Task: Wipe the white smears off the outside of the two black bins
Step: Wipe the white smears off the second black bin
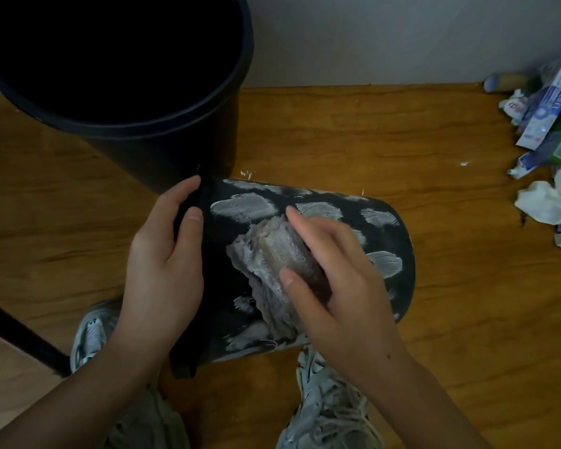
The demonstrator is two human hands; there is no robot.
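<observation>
One black bin (397, 228) lies on its side on the wooden floor, its wall covered with several white smears (242, 207). My left hand (162, 254) grips its rim at the left end, thumb and fingers curled over the edge. A crumpled grey cloth (266, 270) lies on the bin's wall under my right hand (334, 273), which holds it between thumb and fingers. The second black bin (162, 137) stands upright at the upper left, touching the lying bin's rim; no smears show on its visible side.
A pile of rubbish, with toothpaste boxes (546, 105) and crumpled tissue (544, 199), lies at the right by the wall. My two shoes (331, 403) stand just below the lying bin. A dark table leg (23, 335) slants at the lower left. Small white flecks (464, 163) dot the floor.
</observation>
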